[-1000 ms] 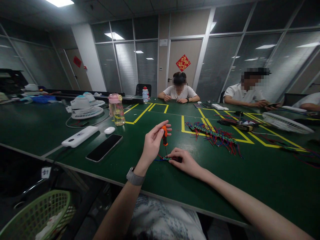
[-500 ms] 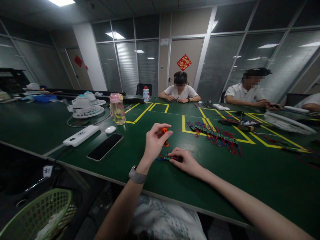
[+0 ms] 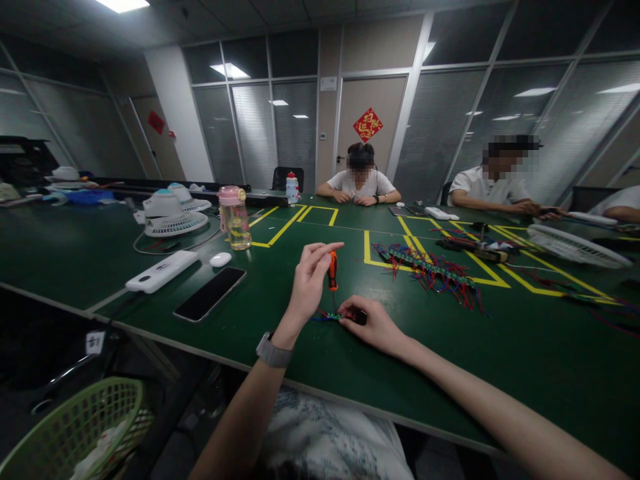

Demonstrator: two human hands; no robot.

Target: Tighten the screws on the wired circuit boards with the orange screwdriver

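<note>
My left hand (image 3: pixel 310 277), with a watch on its wrist, has its thumb and fingers closed about the top of an orange and black screwdriver (image 3: pixel 333 272). The screwdriver stands nearly upright, its thin shaft pointing down at a small green circuit board (image 3: pixel 334 317) with red and blue wires. Whether the tip sits in a screw is too small to tell. Low against the table, my right hand (image 3: pixel 369 321) pinches the board's right end; a dark part and some red wires lie partly hidden under its fingers.
Right of my hands lies a row of wired circuit boards (image 3: pixel 430 267). To the left are a phone (image 3: pixel 210 294), a white power bank (image 3: pixel 163 271), a white oval case (image 3: pixel 221 260), a pink-lided bottle (image 3: pixel 235 220) and fans (image 3: pixel 175 217). Co-workers sit across the green table (image 3: pixel 280 293).
The fingers of my left hand have shifted and straightened at the screwdriver's top, so more of its handle shows. My right hand stays at the board.
</note>
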